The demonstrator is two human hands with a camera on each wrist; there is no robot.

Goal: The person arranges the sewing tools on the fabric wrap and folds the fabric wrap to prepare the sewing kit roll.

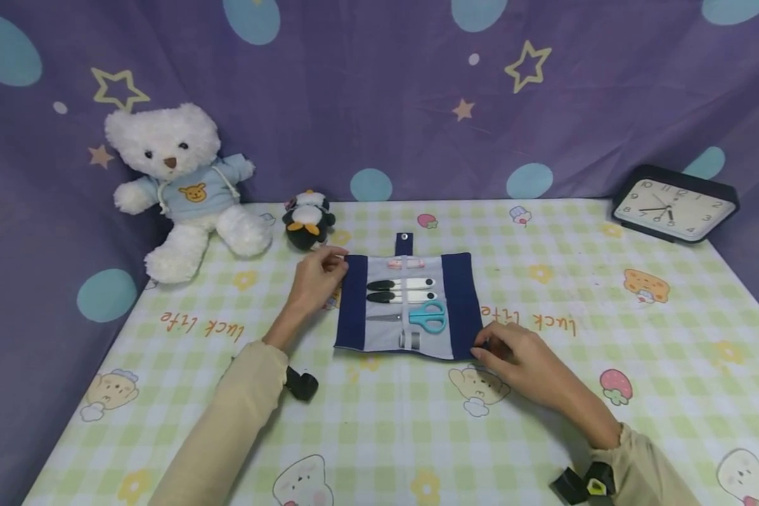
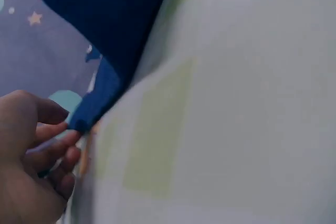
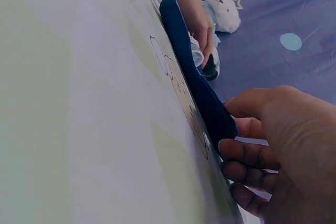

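Note:
An unfolded fabric sewing kit pouch (image 1: 354,309) with navy side panels lies on the table, its snap strap (image 1: 404,245) pointing to the back. Across its grey middle, an elastic band holds teal-handled scissors (image 1: 428,317), two white tools with black ends (image 1: 401,284), a small pink item (image 1: 406,263) and a grey thread spool (image 1: 410,341). My left hand (image 1: 318,277) pinches the pouch's far left corner between thumb and fingers. At the near right corner, my right hand (image 1: 519,358) grips the navy edge, thumb on top and fingers below in the right wrist view.
Behind my left hand sits a small penguin toy (image 1: 308,219), with a white teddy bear (image 1: 186,190) farther left. A black-framed clock (image 1: 675,205) stands at the back right. A checked cloth (image 1: 379,429) covers the table, and a purple curtain (image 1: 379,105) hangs behind.

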